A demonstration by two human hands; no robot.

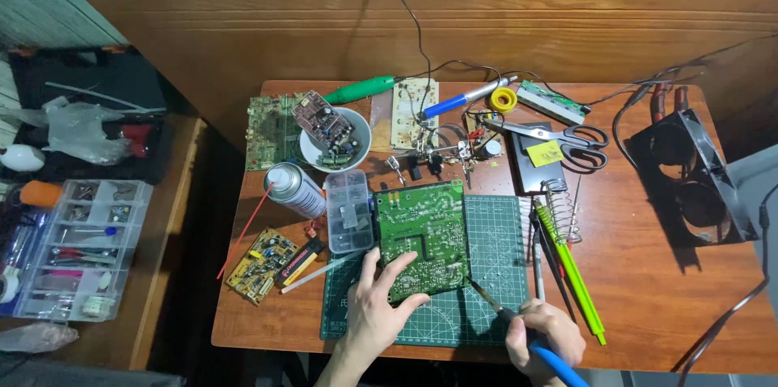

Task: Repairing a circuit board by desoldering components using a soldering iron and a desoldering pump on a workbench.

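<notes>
Green circuit board [423,237] lies on the cutting mat [486,306] near the front edge of my wooden table [648,290], and my left hand [377,310] presses on its near left corner with fingers spread. My right hand [545,338] is closed around a blue-handled soldering iron [527,332], its tip at the board's near right corner. Beside the board's left edge sits a small clear parts box [348,210].

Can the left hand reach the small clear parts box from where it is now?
Probably yes: the left hand rests on the green circuit board, and the clear parts box lies just beyond, nothing between.
</notes>
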